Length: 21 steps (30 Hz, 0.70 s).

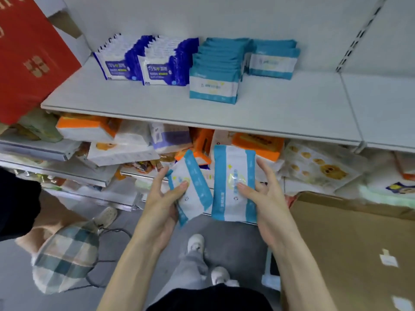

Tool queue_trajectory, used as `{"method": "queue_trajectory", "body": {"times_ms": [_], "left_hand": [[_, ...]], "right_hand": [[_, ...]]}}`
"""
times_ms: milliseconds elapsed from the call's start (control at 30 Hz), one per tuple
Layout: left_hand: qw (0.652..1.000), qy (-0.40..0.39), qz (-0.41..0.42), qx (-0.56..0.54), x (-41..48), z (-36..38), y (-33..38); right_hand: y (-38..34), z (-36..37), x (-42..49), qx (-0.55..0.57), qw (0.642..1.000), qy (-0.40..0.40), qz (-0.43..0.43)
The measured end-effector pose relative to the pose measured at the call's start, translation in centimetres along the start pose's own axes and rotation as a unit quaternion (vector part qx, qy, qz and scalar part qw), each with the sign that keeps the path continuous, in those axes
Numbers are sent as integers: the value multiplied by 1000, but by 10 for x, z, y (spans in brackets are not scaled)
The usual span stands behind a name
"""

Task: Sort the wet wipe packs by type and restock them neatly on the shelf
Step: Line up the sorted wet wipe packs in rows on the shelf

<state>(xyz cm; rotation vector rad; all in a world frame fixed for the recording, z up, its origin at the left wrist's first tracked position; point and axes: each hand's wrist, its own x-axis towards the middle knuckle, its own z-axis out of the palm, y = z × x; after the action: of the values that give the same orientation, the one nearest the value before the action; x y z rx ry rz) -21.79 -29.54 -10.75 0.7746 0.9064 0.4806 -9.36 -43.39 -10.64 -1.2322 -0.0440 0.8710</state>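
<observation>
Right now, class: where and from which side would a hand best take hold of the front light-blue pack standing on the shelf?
Probably pinch its top edge, coming from above and in front. The front light-blue pack stands upright with its face free, but more packs stand close behind it and dark-blue packs sit close beside it.

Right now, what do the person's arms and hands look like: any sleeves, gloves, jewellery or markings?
Both arms are bare down to the bottom edge of the view; no sleeves show. The left hand and the right hand wear no gloves. No ring, watch, bracelet or marking shows on the fingers or wrists.
</observation>
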Motion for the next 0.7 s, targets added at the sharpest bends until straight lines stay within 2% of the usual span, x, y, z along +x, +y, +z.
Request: {"method": "queue_trajectory", "body": {"times_ms": [233,367,433,533,700], "left_hand": [[992,-57,62,95,60,10,67],[984,-117,52,126,91,21,88],[981,-136,43,130,103,25,92],[981,-141,31,132,118,33,96],[980,-132,-1,147,138,50,100]], "right_hand": [[-25,31,47,64,992,84,-71],[-38,32,60,124,979,143,-74],[-39,29,66,119,973,187,-69],[-41,22,74,109,964,234,-62],[-55,11,90,120,955,255,-97]]}}
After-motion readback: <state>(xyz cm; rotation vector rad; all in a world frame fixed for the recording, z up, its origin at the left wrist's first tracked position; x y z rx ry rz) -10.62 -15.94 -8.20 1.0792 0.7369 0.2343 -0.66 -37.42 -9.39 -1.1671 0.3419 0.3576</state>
